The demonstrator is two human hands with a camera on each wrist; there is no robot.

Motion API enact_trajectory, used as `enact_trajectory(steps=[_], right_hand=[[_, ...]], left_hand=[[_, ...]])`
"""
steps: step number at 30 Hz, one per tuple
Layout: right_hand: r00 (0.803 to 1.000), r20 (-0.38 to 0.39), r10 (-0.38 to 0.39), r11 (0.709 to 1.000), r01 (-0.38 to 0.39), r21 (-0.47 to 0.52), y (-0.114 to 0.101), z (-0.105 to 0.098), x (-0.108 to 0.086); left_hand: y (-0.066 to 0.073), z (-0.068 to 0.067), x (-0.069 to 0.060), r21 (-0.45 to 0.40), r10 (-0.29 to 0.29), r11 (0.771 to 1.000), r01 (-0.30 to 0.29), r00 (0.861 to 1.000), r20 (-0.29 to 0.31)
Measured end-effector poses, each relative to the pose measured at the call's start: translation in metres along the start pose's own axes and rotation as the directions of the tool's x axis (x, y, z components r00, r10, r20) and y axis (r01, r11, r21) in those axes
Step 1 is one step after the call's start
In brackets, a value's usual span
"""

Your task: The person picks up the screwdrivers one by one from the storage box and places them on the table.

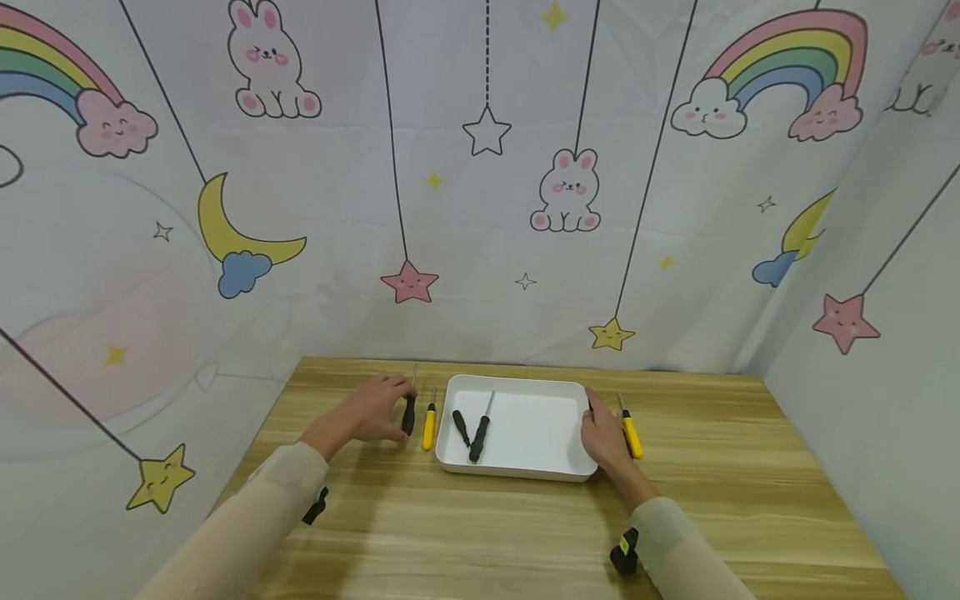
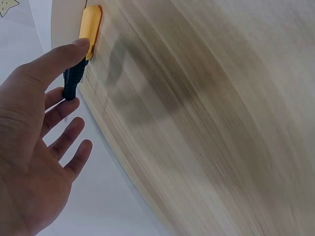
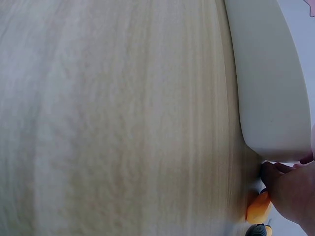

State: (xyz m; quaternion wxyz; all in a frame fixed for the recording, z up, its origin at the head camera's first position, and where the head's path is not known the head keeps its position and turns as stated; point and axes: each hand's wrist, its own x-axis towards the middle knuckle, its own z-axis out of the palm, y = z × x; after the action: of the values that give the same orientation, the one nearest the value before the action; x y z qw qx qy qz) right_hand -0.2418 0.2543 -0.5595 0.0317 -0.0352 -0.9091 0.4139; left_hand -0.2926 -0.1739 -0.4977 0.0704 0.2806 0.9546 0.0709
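Note:
My left hand [image 1: 377, 408] pinches a screwdriver with a black handle [image 1: 408, 416] between thumb and fingers, left of the tray. In the left wrist view the black handle [image 2: 74, 78] lies at the fingertips, the other fingers spread below. A yellow-handled screwdriver [image 1: 429, 427] lies between that hand and the white tray [image 1: 517, 472]. Inside the tray's left part are a black screwdriver [image 1: 480, 437] and a shorter black-handled tool [image 1: 461, 426]. My right hand [image 1: 603, 433] grips the tray's right rim; its fingertips are partly hidden.
Just right of the right hand lies another yellow-handled tool [image 1: 632, 435], partly hidden by the hand. The wooden table [image 1: 450, 533] ends at a patterned cloth wall [image 1: 487, 325] behind, with cloth at both sides. Black wrist devices [image 1: 624, 552] show by the sleeves.

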Motion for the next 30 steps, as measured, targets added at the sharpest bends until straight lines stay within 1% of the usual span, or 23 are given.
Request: enact_trajectory(steps=[3, 7, 14, 19, 21, 27, 30], right_hand=[[1.000, -0.001, -0.003, 1.000, 0.003, 0.001, 0.000, 0.000, 0.000], [1.000, -0.005, -0.007, 1.000, 0.007, 0.004, 0.000, 0.000, -0.001], [0.999, -0.005, -0.041, 0.999, 0.041, 0.015, 0.001, 0.002, -0.003], [0.999, -0.002, -0.038, 0.999, 0.038, 0.014, 0.001, 0.002, -0.004], [0.999, -0.006, -0.041, 0.999, 0.041, 0.010, 0.001, 0.002, -0.004], [0.999, -0.008, -0.041, 0.999, 0.041, 0.006, -0.001, 0.002, -0.004], [0.999, -0.008, -0.039, 0.999, 0.040, 0.004, -0.001, 0.001, -0.004]], left_hand=[[-0.001, 0.000, -0.001, -0.003, 0.016, 1.000, -0.016, 1.000, -0.001], [0.000, 0.002, -0.003, -0.013, 0.011, 1.000, -0.011, 1.000, 0.006], [0.000, 0.011, -0.004, -0.018, 0.000, 1.000, 0.000, 1.000, 0.013], [-0.001, 0.015, -0.003, -0.035, 0.003, 0.999, -0.003, 1.000, 0.015], [-0.001, 0.016, -0.002, -0.037, 0.010, 0.999, -0.009, 1.000, 0.015], [0.000, 0.018, -0.001, -0.034, 0.005, 0.999, -0.004, 1.000, 0.030], [0.002, 0.017, -0.001, -0.047, 0.001, 0.999, 0.001, 0.999, 0.038]])
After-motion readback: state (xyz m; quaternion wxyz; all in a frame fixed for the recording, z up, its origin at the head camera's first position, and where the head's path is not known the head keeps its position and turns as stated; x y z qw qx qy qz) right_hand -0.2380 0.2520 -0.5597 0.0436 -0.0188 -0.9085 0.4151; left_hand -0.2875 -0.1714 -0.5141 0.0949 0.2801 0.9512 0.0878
